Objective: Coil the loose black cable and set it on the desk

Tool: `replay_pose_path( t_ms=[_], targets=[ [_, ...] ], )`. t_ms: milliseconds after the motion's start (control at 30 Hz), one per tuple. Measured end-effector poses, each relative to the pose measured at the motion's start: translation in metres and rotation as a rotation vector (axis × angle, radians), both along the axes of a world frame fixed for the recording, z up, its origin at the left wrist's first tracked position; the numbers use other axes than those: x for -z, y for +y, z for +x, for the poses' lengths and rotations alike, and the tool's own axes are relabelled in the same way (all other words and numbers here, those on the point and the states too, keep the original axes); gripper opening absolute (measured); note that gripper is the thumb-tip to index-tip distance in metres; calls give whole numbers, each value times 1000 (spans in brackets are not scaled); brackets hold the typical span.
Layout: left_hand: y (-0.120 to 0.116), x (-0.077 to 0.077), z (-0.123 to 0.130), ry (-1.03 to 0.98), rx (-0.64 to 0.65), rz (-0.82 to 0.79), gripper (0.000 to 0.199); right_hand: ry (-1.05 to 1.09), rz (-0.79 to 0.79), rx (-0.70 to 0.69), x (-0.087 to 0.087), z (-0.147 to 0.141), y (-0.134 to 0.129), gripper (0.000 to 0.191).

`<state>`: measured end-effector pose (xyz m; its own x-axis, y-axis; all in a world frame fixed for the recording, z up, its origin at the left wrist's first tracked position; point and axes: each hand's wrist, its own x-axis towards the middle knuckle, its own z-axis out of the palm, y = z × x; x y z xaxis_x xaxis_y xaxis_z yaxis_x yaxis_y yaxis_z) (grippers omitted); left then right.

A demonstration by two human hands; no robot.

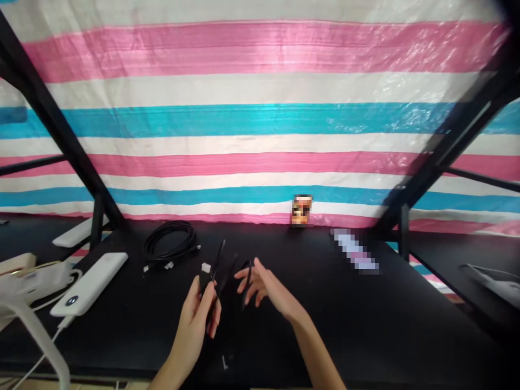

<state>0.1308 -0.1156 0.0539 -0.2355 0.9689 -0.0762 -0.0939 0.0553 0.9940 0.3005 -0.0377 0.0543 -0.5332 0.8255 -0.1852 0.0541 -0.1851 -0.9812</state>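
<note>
My left hand (199,311), left of centre over the black table, has its fingers wrapped round a dark cable (218,260). A small white tag or plug (206,267) shows at its fingertips. To its right, my right hand (264,287) is raised with its fingers spread. A loop of black cable (246,281) hangs by those fingers; whether the thumb or a finger bears it I cannot tell. Behind my left hand lies a coiled black cable (170,255) with pale connector ends. A small light-coloured piece (225,362) rests near the front edge.
A white power bank (90,284) with a white cable plugged in lies at the left, beside a white power strip (36,281). Blurred-out items stand at the back (301,211) and lie at the right (355,250). Black metal posts flank the striped sheet (244,124).
</note>
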Motion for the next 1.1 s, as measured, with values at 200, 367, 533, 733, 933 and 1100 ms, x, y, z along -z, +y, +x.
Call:
replay_pose_path(
  t_ms=[200,367,533,733,933,1100],
  targets=[
    [-14,13,16,91,246,-24,42,72,0,56,10,0,-59,49],
    [-8,20,7,241,220,-10,45,59,-68,274,39,17,-67,56],
    [-4,19,-39,315,-161,12,48,-15,-33,482,38,59,-75,62],
    [-18,31,-83,654,-182,12,53,-10,2,723,21,104,-83,72],
    [-23,35,-85,791,-91,-152,51,86,27,875,10,122,-91,55],
    [-18,34,-85,952,-123,-248,49,90,173,1121,-8,140,-100,53]
  ],
)
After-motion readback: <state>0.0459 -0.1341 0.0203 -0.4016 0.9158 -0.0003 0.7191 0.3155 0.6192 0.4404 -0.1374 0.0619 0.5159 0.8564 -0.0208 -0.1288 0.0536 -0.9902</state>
